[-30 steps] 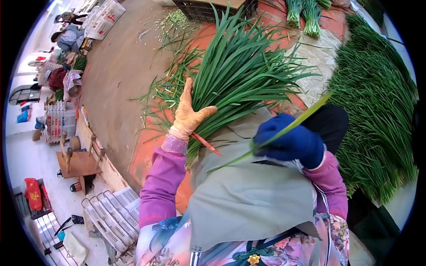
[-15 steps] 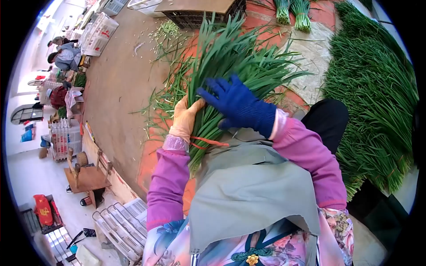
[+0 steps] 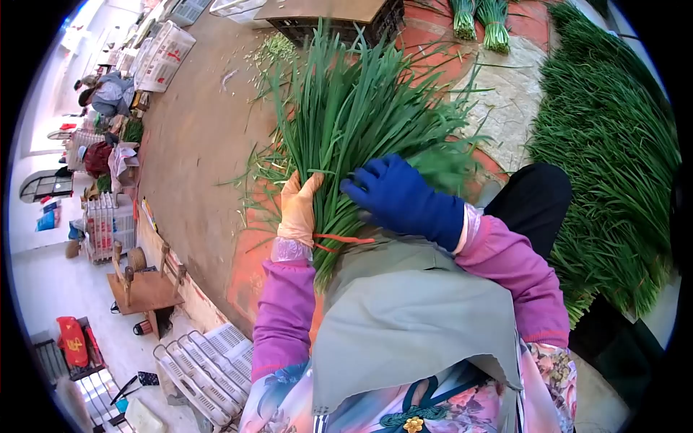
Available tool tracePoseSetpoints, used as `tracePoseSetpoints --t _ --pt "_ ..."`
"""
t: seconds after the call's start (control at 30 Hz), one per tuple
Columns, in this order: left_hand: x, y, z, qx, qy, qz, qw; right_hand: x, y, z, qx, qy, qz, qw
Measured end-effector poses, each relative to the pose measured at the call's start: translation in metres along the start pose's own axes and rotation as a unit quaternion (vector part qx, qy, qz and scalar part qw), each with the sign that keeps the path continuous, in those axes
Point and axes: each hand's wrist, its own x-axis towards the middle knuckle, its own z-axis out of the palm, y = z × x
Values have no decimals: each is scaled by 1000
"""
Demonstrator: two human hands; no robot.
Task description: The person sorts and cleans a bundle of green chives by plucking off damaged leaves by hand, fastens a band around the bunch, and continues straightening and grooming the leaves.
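Note:
A large bunch of garlic chives lies in front of my lap, leaves fanned away from me and stems toward me. My left hand, in a pale orange glove, is closed around the bunch's left side. My right hand, in a dark blue knitted glove, is curled against the right side of the leaves, slightly blurred; what its fingers hold is hidden. A red-orange band crosses the stems just below my left hand. Leaves right of the blue glove are smeared by motion.
A big heap of chives lies at right. Tied bundles and a board-topped dark crate are at the far side. White slatted crates and a wooden stool stand left; people sit farther off. Loose trimmings litter the floor.
My right hand has moved slightly down and right, its fingers going from spread over the leaves to curled. The leaves now fan wider and more upright; my left hand keeps its hold.

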Motion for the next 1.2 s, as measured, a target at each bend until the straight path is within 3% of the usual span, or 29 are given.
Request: tracePoseSetpoints --t 0.03,0.1,0.13,0.2,0.23,0.3,0.43,0.5,0.6,0.83,0.93,1.0,1.03,1.1,1.17,1.2 --pt "-2 1 2 1 -5 1 1000 6 5 -7 -3 2 4 1000" --pt "-7 2 6 -20 -51 13 998 23 15 -15 -68 148 -57 985" --pt "-7 -1 3 -8 -35 10 999 28 21 -15 -70 150 -55 985" --pt "-11 -1 2 -3 -40 15 999 35 30 -16 -120 192 23 974" --pt "-12 0 2 -1 -41 20 999 31 30 -16 -121 194 24 973" --pt "-11 -2 -6 -2 -37 17 999 17 26 -16 -6 -81 62 995" --pt "-8 -7 -20 15 -46 16 999 0 7 -6 -8 -44 45 998" --pt "-6 -10 -25 -25 -45 -2 999 -4 0 -5 -32 41 28 998" --pt "-5 -12 -27 -16 -36 6 999 -9 -3 -3 -54 74 30 995" --pt "-5 -13 -25 -5 -32 -2 999 -16 1 -2 -66 57 41 995" --pt "-4 -10 -22 14 -43 -2 999 -7 13 -8 27 64 72 995" --pt "-7 -4 -14 12 -48 -5 999 -1 24 -14 243 86 239 936" --pt "-9 -2 -10 9 -49 -9 999 2 32 -12 242 87 241 936" --pt "-10 0 -6 12 -62 -7 998 7 53 0 364 155 291 871" --pt "-9 1 -7 15 -74 -6 997 15 66 7 327 182 284 883" --pt "-9 1 -9 18 -75 -14 997 17 69 3 392 158 343 839"
